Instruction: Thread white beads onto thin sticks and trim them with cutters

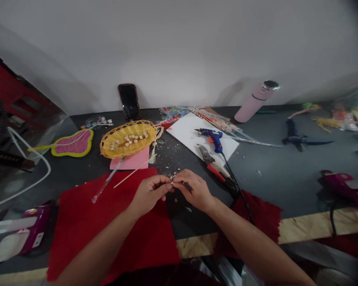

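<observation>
My left hand [151,193] and my right hand [196,189] meet above the dark table at the edge of a red cloth [113,222]. Between their pinched fingertips is a tiny pale piece [172,183], mostly hidden. White crumbs [173,173] lie just beyond the fingers. Up and to the left, a yellow woven basket [103,146] holds several small pale pieces and rests partly on pink paper [141,159]. A thin wooden stick [134,171] lies across the cloth's far edge. Right of my hands are red-handled cutters [216,171] and a blue glue gun [216,141].
A phone [129,101] leans on the wall. A pink bottle [253,104] stands at the back right, near white paper [183,131] and patterned strips [214,121]. Purple devices [35,230] sit at both sides. A black cord [243,194] passes right of my right hand.
</observation>
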A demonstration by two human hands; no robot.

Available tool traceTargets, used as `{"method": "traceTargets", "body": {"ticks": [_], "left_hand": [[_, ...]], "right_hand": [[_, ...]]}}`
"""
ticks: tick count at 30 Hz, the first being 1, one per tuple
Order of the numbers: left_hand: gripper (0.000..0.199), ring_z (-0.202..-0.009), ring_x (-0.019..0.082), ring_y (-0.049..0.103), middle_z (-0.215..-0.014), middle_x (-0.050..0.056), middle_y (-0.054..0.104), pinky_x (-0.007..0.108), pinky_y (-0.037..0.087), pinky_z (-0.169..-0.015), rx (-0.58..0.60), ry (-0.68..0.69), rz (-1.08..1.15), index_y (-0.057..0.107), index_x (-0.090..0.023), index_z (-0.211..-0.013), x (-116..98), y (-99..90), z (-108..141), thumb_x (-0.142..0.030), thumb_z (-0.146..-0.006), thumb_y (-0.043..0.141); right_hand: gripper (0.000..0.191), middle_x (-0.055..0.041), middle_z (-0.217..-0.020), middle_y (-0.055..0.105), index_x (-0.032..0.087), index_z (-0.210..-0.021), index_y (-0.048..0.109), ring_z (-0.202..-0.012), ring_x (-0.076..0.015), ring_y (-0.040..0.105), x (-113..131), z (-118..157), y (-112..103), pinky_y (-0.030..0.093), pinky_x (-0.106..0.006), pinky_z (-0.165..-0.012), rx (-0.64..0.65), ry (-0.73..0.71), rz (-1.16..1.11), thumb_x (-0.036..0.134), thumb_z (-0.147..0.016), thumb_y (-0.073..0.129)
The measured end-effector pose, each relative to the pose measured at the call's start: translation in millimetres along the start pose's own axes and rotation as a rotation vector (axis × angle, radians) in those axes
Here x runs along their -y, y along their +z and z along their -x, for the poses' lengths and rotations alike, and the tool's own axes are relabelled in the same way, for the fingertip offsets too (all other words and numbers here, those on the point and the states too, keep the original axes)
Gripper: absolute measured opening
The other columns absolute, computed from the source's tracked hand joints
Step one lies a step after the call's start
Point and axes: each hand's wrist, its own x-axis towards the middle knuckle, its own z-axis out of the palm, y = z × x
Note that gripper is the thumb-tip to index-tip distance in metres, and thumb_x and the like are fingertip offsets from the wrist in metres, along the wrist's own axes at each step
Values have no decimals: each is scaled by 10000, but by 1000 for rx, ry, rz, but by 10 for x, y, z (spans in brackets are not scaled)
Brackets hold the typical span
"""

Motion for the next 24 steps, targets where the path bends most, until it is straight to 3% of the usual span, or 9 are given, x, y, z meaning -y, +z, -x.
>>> {"method": "traceTargets", "body": {"ticks": [8, 13, 24], "left_hand": [[195, -417, 44, 391, -577, -29, 575, 170, 301, -428, 34, -4, -23, 595, -154, -787, -67, 6, 32, -346, -762, 622], [217, -426, 41, 379, -580, -27, 566, 168, 282, -431, 74, -3, 4, 576, -152, -785, -42, -21, 34, -368, -795, 585], [219, -425, 43, 374, -611, -9, 605, 169, 264, -426, 51, -31, 48, 581, -151, -797, -1, -28, 25, -366, -774, 612]], "right_hand": [[74, -29, -816, 642, 239, -926, 556, -777, -151, 601, 14, 22, 12, 488, -309, -763, -4, -24, -13, 200, -875, 520], [106, -38, -820, 641, 227, -941, 573, -777, -152, 600, 5, 10, 2, 494, -284, -722, 11, -25, -54, 230, -838, 593], [143, -57, -831, 663, 217, -983, 622, -775, -153, 623, 8, 19, 35, 515, -275, -700, 23, 20, -99, 221, -874, 528]]}}
